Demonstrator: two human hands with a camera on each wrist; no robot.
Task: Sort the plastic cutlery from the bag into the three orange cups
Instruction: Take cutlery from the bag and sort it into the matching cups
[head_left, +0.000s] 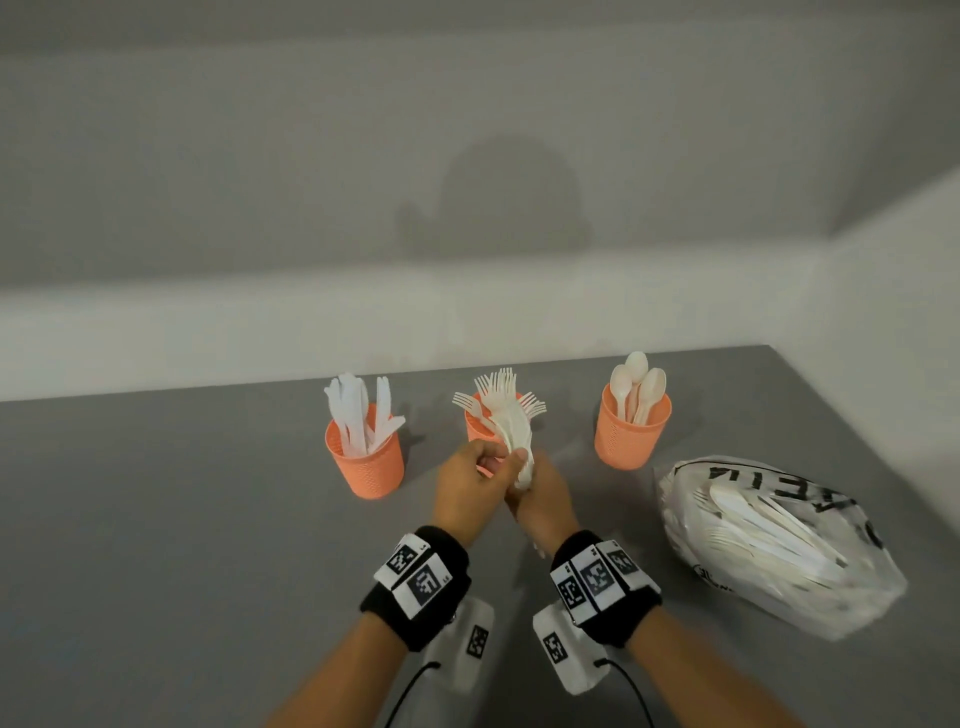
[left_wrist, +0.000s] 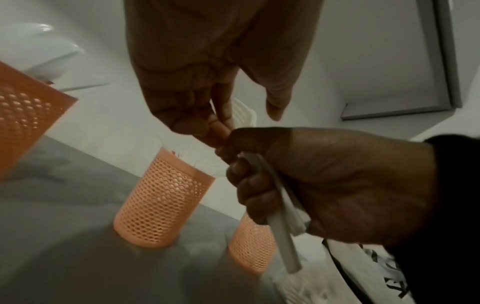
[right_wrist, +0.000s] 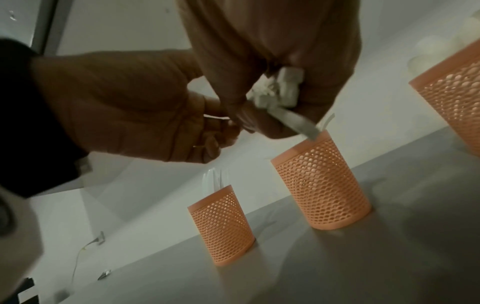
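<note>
**A:** What can't you make out?

**B:** The middle cup (head_left: 475, 423) is mostly hidden behind the hands and the bunch of forks (head_left: 511, 426) held in front of it. In the head view only part of its rim shows. The forks' handle ends are buried in the right hand (head_left: 540, 496), and the bag (head_left: 774, 540) is too crumpled to count what lies in it.

**A:** And the hands themselves?

**B:** The right hand has its fingers curled round the fork handles, tines fanned upward. The left hand (head_left: 467, 486) touches it, fingers curled in at the bunch. Whether it pinches a fork I cannot tell; the left wrist view is dark there.

**A:** Where is everything else?

**B:** The cup of knives (head_left: 366, 460) stands just left of the left hand. The cup of spoons (head_left: 631, 428) is beyond and right of the right hand. The bag lies right of the right wrist, near the table's (head_left: 156, 519) right edge.

**A:** Room to move?

**B:** Bare grey table spreads left of the left arm. The cups stand close to the far edge by the wall (head_left: 467, 182).
</note>
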